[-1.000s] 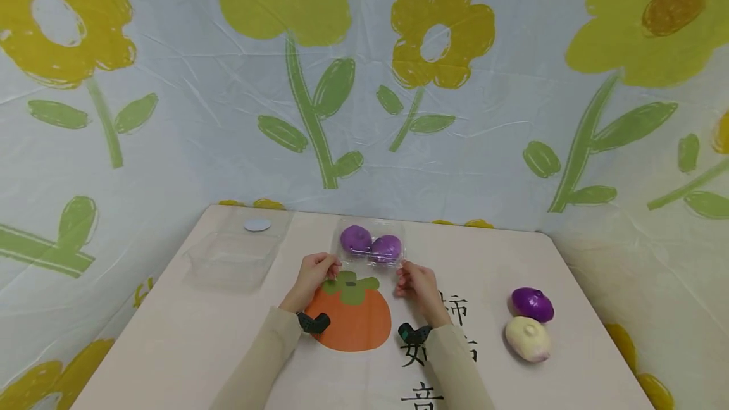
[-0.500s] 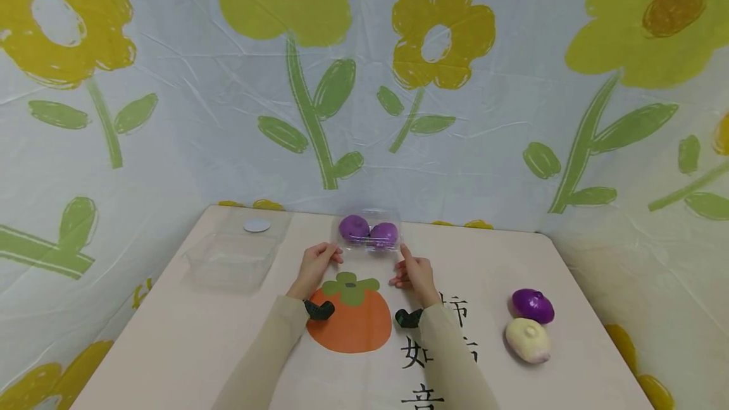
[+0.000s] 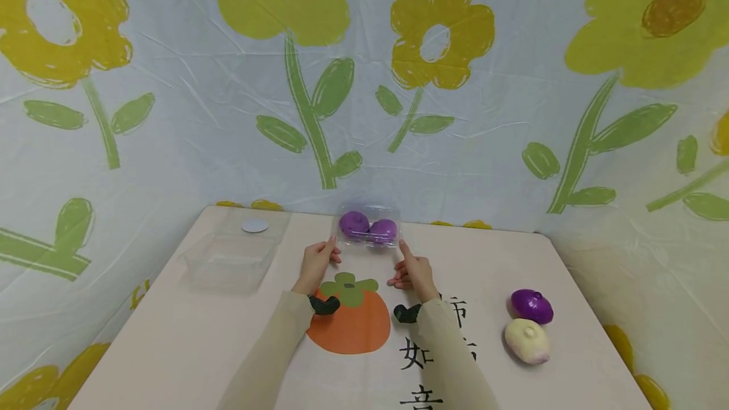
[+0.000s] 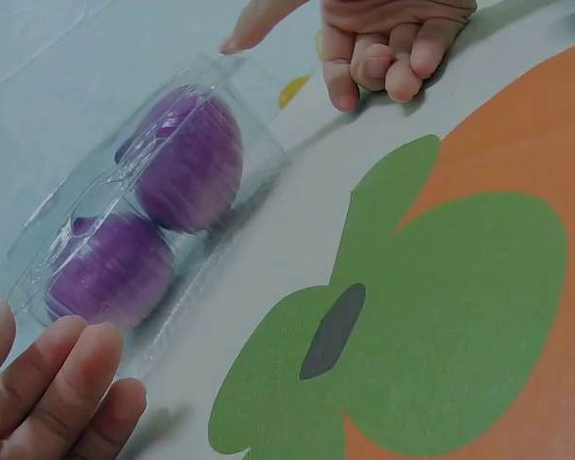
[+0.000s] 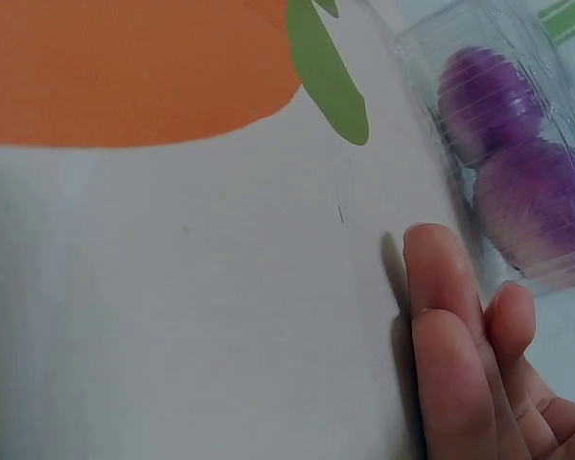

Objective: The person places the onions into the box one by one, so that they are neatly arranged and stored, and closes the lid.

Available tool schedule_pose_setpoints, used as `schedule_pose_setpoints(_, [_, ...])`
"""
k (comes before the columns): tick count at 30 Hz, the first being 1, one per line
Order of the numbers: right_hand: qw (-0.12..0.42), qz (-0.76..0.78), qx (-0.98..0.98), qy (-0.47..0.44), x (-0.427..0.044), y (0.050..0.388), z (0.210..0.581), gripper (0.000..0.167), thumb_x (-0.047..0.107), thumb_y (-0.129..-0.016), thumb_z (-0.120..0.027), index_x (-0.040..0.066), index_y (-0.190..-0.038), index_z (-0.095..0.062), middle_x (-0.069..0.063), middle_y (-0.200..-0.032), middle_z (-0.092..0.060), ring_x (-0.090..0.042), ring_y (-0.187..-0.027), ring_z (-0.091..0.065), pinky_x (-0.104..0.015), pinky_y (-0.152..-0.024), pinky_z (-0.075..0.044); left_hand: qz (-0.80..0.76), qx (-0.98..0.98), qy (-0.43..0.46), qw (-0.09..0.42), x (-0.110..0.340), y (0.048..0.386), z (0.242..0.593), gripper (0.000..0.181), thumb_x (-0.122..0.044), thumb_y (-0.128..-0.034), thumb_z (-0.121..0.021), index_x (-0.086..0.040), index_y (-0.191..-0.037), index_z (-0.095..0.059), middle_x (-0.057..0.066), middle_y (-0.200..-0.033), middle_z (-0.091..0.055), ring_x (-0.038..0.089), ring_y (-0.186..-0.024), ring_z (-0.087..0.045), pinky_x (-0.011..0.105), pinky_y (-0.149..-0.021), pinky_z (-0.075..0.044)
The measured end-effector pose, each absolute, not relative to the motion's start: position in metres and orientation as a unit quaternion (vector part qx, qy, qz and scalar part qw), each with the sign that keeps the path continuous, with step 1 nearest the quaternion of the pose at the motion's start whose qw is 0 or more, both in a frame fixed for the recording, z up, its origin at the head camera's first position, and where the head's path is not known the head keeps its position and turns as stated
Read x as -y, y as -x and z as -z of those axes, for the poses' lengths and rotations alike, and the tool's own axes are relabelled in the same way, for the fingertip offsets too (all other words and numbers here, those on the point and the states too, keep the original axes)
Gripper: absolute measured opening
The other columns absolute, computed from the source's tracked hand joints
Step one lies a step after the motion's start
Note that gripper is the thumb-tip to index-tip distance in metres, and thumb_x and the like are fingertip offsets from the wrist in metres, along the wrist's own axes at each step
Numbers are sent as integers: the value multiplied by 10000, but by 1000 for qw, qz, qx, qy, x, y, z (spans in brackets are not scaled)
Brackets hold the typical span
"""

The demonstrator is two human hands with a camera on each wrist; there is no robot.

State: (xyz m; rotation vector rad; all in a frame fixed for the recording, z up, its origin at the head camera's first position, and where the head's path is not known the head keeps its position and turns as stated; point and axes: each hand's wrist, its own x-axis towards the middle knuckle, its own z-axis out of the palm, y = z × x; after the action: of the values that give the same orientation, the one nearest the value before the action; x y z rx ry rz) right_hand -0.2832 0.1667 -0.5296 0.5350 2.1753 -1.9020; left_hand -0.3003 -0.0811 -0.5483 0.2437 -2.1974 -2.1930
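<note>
A clear plastic box (image 3: 369,245) with two purple onions (image 3: 354,224) inside stands near the table's back edge; its lid looks closed over them. At its near left corner is the left hand (image 3: 317,264), fingers loosely bent. The right hand (image 3: 416,274) is at the near right corner, its index finger stretched toward the box. In the left wrist view the onions (image 4: 190,158) show through the plastic, beside the left fingers (image 4: 81,383). The right wrist view has the right fingers (image 5: 450,355) close to the box's near side. Contact with the box cannot be told.
Another clear box (image 3: 230,258), lid open with a white oval label (image 3: 254,225), lies at the back left. At the right, a purple onion (image 3: 532,306) touches a pale one (image 3: 527,340). An orange persimmon print (image 3: 350,324) and black characters mark the tablecloth; flowered cloth hangs behind.
The box with the two onions has moved back, away from the person, and both hands have shifted slightly forward. The right index finger has straightened.
</note>
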Motion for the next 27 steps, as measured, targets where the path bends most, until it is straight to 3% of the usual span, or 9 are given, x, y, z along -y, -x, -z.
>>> schedule_pose_setpoints(6, [102, 649, -734, -173, -168, 282, 528, 832, 746, -877, -501, -74, -943, -627, -93, -614, -614, -247, -588, -719, -289, -488, -557, 701, 709, -73, 16, 82, 299, 547, 454, -401, -1003, -574, -7, -814, -697, 53, -632, -665, 207, -801, -615, 355, -941, -359])
schedule_pose_setpoints(9, [111, 671, -716, -161, -171, 279, 528, 822, 718, -910, -473, -84, -1019, -616, -100, -662, -629, -247, -622, -725, -290, -522, -568, 698, 713, -68, 3, 87, 295, 546, 413, -349, -1020, -558, -5, -840, -697, 48, -655, -669, 190, -770, -614, 323, -865, -382])
schedule_pose_setpoints(13, [122, 698, -691, -140, -177, 271, 523, 720, 592, -988, -460, -98, -1147, -587, -113, -749, -649, -232, -657, -712, -317, -611, -591, 687, 725, -50, -28, 99, 283, 541, 348, -252, -1032, -525, 27, -906, -691, 48, -714, -686, 160, -722, -638, 280, -713, -428])
schedule_pose_setpoints(16, [115, 700, -695, -116, -179, 262, 514, 610, 465, -1024, -463, -112, -1189, -572, -108, -784, -646, -202, -668, -680, -322, -667, -593, 676, 735, -19, -45, 110, 270, 532, 323, -204, -1024, -513, 66, -956, -676, 75, -759, -696, 169, -729, -661, 285, -682, -471])
schedule_pose_setpoints(24, [94, 731, -674, -53, -149, 227, 487, 353, 218, -1034, -483, -116, -1046, -599, -72, -714, -627, -171, -611, -626, -298, -639, -573, 633, 764, 96, -83, 150, 214, 496, 284, -191, -1044, -501, 37, -967, -651, 109, -818, -688, 202, -771, -652, 327, -710, -520])
schedule_pose_setpoints(27, [94, 748, -657, 2, -129, 210, 479, 270, 166, -1039, -477, -68, -1018, -610, -89, -768, -646, -176, -659, -637, -319, -684, -577, 627, 761, 154, -66, 172, 193, 482, 279, -172, -1050, -495, 62, -990, -634, 147, -848, -682, 205, -780, -663, 300, -722, -545])
